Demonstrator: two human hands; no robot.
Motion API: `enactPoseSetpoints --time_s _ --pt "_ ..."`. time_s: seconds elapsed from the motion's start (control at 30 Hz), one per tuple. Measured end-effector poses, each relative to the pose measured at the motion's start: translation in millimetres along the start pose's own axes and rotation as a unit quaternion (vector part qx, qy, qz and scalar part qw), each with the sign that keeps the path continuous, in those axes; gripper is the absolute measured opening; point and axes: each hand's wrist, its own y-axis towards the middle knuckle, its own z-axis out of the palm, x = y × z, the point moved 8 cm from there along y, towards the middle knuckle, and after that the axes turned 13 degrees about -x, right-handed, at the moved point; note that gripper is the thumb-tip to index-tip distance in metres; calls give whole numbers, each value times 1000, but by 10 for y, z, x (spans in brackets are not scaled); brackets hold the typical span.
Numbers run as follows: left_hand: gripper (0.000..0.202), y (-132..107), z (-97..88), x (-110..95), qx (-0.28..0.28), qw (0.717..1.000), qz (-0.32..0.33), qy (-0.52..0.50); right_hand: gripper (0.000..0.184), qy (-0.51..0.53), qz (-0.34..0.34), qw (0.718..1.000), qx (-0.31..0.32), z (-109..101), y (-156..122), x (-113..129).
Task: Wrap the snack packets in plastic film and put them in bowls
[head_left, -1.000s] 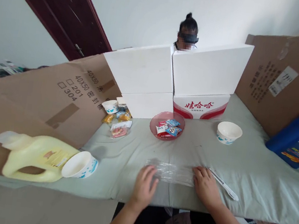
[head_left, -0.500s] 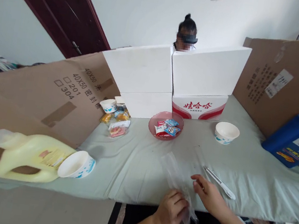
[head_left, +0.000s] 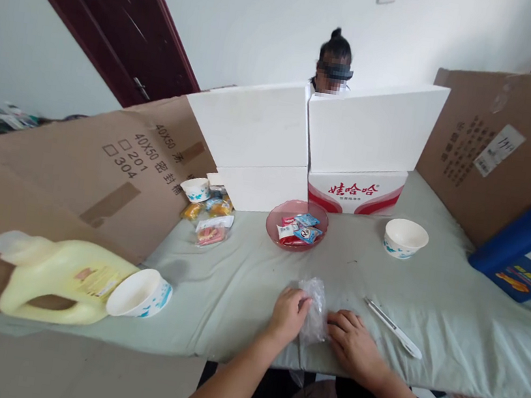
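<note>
A clear plastic bag (head_left: 313, 308) stands crumpled between my two hands near the front edge of the cloth-covered table (head_left: 451, 317). My left hand (head_left: 289, 316) pinches its left side with curled fingers. My right hand (head_left: 350, 341) holds its right side low, fingers bent against the plastic. A white pen-like tool (head_left: 393, 327) lies just right of my right hand. Beyond the bag sits a pink bowl (head_left: 297, 225) with small snack packets.
A white bowl (head_left: 405, 237) is at the right, a tipped white bowl (head_left: 140, 293) and a yellow jug (head_left: 61, 276) at the left. Loose packets (head_left: 211, 221) lie by the white boxes (head_left: 303, 138). Cardboard walls flank the table; a blue jug (head_left: 529, 252) and another person (head_left: 334, 64) are behind.
The bag lay flat under both hands, was pulled toward the table edge by my left hand, and is now gathered upright between both hands on the table.
</note>
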Motion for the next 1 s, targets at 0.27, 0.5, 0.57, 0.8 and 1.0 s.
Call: enactPoseSetpoints --time_s 0.27,0.5,0.57,0.8,1.0 --pt "35 -21 148 156 -28 998 -33 37 20 14 -11 1000 -18 -20 -3 -9" --pt "39 -55 185 128 -25 999 -1 37 36 8 -47 996 -73 -124 -24 130" --pt "40 -56 188 136 -30 999 2 43 43 13 -82 996 -19 -27 -15 259" --pt "30 122 -63 250 -65 993 2 102 32 38 -47 997 40 155 0 270" --pt "19 41 -27 -237 76 972 220 27 30 41 -40 998 28 165 -13 250"
